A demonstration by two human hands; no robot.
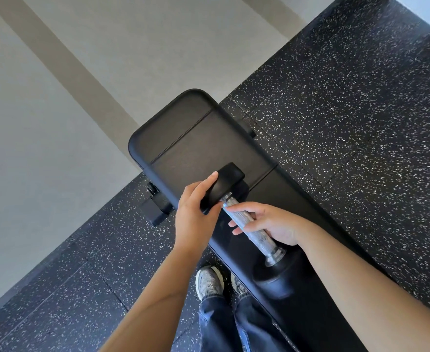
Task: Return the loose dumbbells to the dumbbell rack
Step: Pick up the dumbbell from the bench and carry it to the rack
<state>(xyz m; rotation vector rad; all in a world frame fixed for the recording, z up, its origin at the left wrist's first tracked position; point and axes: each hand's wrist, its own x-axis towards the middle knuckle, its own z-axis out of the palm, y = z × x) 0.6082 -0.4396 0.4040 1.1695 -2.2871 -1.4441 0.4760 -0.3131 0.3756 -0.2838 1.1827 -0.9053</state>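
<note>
Left arm: bare forearm reaching forward and up across the frame, wrist straight.
Left hand (196, 212): clamped on the far head (225, 182) of the dumbbell (266, 243), thumb on the head's inner face, fingers wrapped over its outer edge.
Right arm: bare forearm entering from the lower right, wrist bent inward.
Right hand (272, 224): curled round the knurled metal handle (243, 218), fingers passing under it with their tips showing on the left side (a loose wrap, not a tight fist).
Dumbbell position: over the black bench (196, 138), between my two grips; I cannot tell whether the far head rests on the pad.
Long axis: diagonal, running from the near head (277, 278) just behind my right palm, up and left to the far head in my left grip.
Below the grips: my shoes (208, 280) on the speckled black floor (335, 123), beside the bench edge.
</note>
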